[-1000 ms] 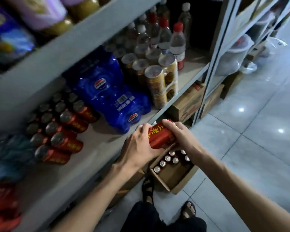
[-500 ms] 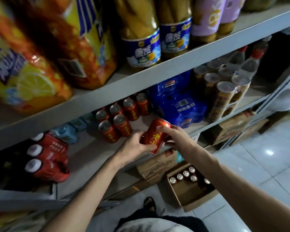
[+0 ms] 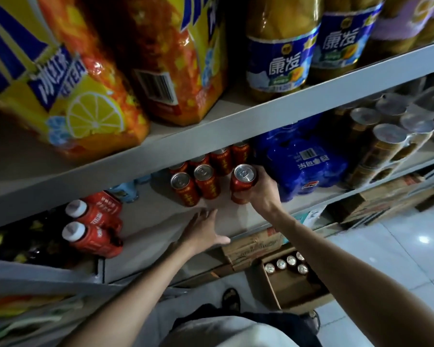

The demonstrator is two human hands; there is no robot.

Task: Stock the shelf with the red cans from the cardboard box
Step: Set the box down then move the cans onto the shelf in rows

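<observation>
Grey shelf [image 3: 161,229]: red cans [image 3: 206,181] in rows, blue pack [image 3: 303,166] to the R. Cardboard box [image 3: 286,294] on floor below. L hand [image 3: 203,231] flat on shelf, fingers spread, holding nothing. R hand [image 3: 263,194] fingers wrapped round upright can [image 3: 243,181], just R of the rows.

The red cylindrical metal cans [image 3: 207,182] we're stocking have smooth painted bodies and bare, shiny silver lids. Grey flat shelf board [image 3: 158,222] looks matt; metal or not, we can't tell. Blue plastic-wrapped bottle pack [image 3: 303,164] and the orange-and-yellow wrapped pack [image 3: 90,113] up top are glossy, crinkly film. Brown cardboard box [image 3: 293,291] is dull and papery, and the pale floor tiles [image 3: 398,246] are polished, throwing glare.
</observation>
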